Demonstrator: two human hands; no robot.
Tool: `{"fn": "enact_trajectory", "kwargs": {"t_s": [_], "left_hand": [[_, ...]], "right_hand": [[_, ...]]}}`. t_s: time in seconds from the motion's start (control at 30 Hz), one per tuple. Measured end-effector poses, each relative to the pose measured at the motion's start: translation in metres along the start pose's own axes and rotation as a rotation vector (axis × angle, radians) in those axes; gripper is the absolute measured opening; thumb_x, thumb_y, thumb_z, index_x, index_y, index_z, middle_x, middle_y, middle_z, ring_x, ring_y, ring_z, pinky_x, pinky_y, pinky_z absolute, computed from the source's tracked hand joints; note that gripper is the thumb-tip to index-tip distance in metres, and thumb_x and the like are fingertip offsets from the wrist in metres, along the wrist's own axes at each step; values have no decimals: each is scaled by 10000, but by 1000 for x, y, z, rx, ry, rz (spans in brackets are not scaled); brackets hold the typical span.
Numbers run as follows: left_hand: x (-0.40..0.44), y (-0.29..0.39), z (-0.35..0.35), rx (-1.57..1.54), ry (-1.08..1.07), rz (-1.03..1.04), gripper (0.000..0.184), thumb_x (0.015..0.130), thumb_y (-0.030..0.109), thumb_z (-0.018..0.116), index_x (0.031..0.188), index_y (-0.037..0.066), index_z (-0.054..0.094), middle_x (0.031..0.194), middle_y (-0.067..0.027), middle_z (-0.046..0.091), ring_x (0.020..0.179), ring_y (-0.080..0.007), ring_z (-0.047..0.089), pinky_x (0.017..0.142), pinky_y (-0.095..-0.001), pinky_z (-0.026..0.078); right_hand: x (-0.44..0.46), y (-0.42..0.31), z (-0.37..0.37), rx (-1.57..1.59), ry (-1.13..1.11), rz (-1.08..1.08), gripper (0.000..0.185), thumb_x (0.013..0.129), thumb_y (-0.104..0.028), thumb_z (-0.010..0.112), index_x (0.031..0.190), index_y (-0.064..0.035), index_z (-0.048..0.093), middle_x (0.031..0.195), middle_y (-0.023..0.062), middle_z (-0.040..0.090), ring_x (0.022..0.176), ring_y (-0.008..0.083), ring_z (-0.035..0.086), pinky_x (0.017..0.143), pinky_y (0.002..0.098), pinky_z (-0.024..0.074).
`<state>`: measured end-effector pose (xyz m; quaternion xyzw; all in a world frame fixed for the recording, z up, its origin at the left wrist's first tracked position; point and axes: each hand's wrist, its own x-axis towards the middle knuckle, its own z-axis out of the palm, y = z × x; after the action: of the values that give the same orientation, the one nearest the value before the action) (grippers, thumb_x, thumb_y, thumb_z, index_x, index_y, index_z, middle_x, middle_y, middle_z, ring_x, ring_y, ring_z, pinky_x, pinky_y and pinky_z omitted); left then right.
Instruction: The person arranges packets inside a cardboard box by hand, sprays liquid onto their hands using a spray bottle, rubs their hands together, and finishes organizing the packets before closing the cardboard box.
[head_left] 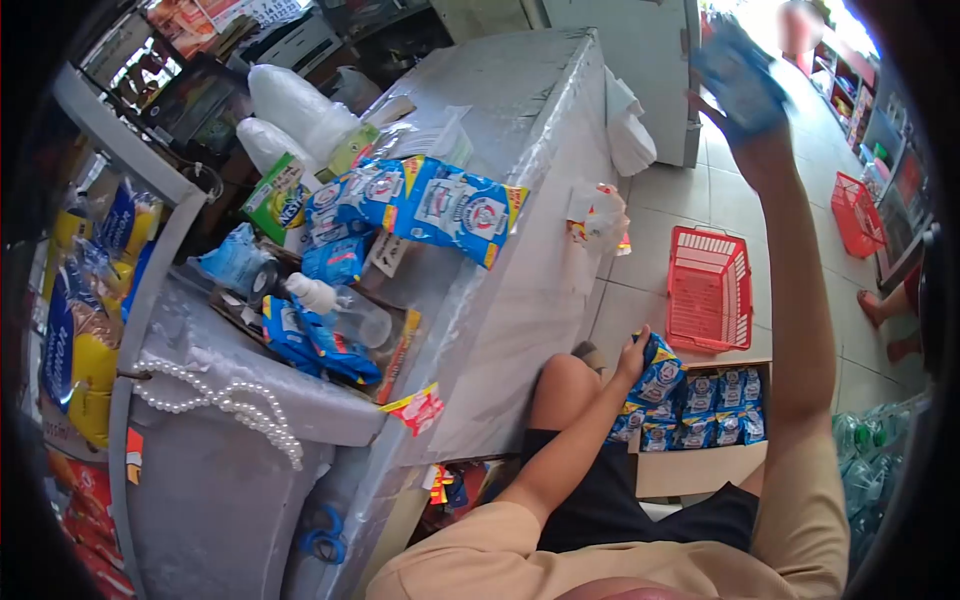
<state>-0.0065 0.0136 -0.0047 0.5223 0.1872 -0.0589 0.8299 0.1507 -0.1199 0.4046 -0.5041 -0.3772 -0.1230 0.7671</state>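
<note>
My right arm is raised, and my right hand (752, 150) grips a blue packet (738, 75), smeared by motion. Low down, my left hand (634, 358) is closed on a blue packet (660, 372) at the left side of an open cardboard box (700, 470). Rows of similar blue packets (712, 408) fill the box, which stands in front of my knees. On the grey counter to the left, a strip of blue packets (455, 208) hangs over the edge, beside a green carton (278, 195) and a clear bottle with a white cap (360, 318).
A red basket (708, 345) stands on the tiled floor beyond the box, and another red basket (858, 215) is farther right. Plastic bottles (865, 450) crowd the right side. A pearl-like bead string (240, 400) drapes over the counter's near part. Another person's legs (890, 320) show at right.
</note>
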Motion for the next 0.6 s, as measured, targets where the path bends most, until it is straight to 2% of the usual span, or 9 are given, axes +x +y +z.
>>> {"fn": "enact_trajectory", "kwargs": {"t_s": [0.2,0.3,0.37,0.4,0.47,0.5,0.53,0.57,0.6], "left_hand": [[4,12,-14,-142,-33,7,440,964,509,602,924,71,614,798,-4,595,691,-62,545,644,-197,451],[-13,35,-1,-129,16,37,529,965,592,535,860,79,608,794,-18,587,683,-113,520,678,-259,454],[-31,49,-5,282,54,118,559,964,630,495,803,107,610,787,-34,596,666,-153,525,674,-314,463],[-31,48,-8,423,22,-73,588,970,653,449,771,125,614,771,-42,587,659,-172,528,651,-352,460],[-12,9,-15,191,-179,77,595,976,666,397,821,137,622,745,-42,600,647,-173,542,620,-358,483],[-42,33,0,-395,-217,-283,522,988,618,434,892,145,635,763,-32,619,643,-159,557,619,-347,503],[-4,1,-17,-732,-607,-333,443,1002,551,451,942,156,643,802,-27,629,712,-155,577,705,-355,525],[35,-37,-30,-1070,-975,-372,367,1016,485,467,992,168,651,841,-21,639,782,-152,598,791,-363,547],[41,-41,-35,-802,-737,-417,489,984,568,468,982,114,650,854,-72,670,746,-202,642,742,-380,573]], "right_hand": [[-50,27,64,-15,-102,376,801,974,-655,408,1570,-158,207,1588,191,248,1283,351,520,980,441,475],[-152,54,28,-325,-97,623,642,1011,-502,463,1503,-108,342,1496,181,392,1271,318,500,1018,409,427],[-224,49,21,-491,107,814,491,1018,-333,513,1431,-79,434,1345,155,526,1219,285,517,1024,379,420],[-270,57,16,-541,146,849,491,1018,-333,513,1431,-79,434,1345,155,526,1219,285,517,1024,379,420],[-342,61,5,-685,155,790,546,1030,-509,391,1366,-87,480,1183,141,573,930,219,572,860,356,485],[-356,49,9,-399,231,1059,617,1012,-585,359,1353,-87,487,1127,133,564,950,230,576,856,354,488],[-378,45,16,-491,124,1065,647,996,-614,374,1349,-86,492,1123,114,570,956,215,574,852,334,483],[-402,48,24,-276,189,1265,592,1016,-543,413,1352,-61,490,1099,85,585,961,201,591,869,321,483],[-420,48,37,-156,188,1147,465,1034,-400,484,1310,-27,527,1112,67,627,962,174,622,880,308,498]]}}
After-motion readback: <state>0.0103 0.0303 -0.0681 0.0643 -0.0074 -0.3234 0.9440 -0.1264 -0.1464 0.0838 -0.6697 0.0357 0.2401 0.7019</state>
